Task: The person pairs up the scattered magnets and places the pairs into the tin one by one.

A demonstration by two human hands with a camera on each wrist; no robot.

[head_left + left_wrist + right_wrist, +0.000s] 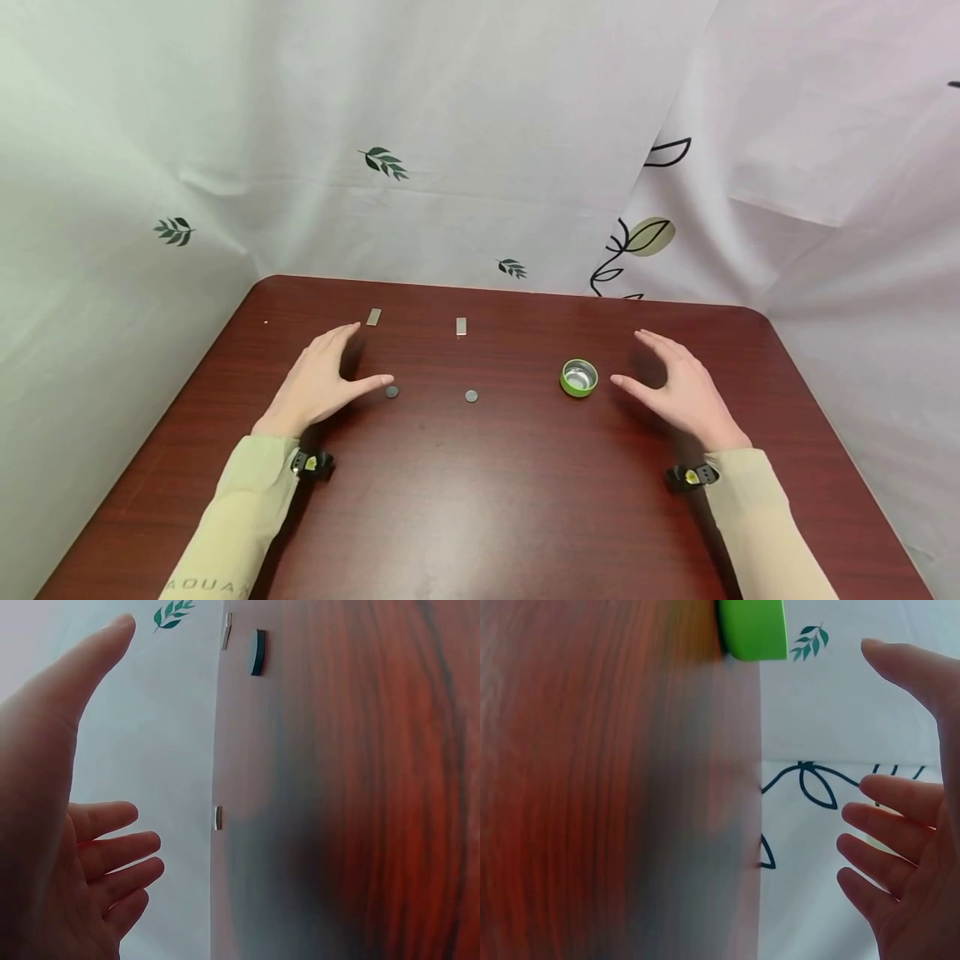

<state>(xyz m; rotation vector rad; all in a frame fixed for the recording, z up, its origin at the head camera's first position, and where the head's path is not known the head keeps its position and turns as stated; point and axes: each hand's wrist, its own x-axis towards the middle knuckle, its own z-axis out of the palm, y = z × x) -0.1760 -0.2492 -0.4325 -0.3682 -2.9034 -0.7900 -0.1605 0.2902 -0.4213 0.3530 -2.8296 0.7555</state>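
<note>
My left hand (318, 385) is held over the left side of the table, thumb spread from the fingers and nothing in its grasp. Close to its thumb tip lies a small dark grey disc (392, 392); a second grey disc (471, 396) is farther right. Behind them are two small silvery rectangular pieces, the left one (373, 317) near the fingertips and the other piece (461, 327) toward the middle. On the right, my right hand (684, 392) hovers with its thumb apart, holding nothing. Just left of that thumb stands a small round green container (579, 378), open-topped with a shiny metallic inside.
The dark red-brown wooden table (450, 500) has rounded far corners. White cloth (480, 108) printed with leaves hangs behind it and along both sides. A tiny white speck (266, 322) lies near the far left corner. Each wrist wears a small black camera.
</note>
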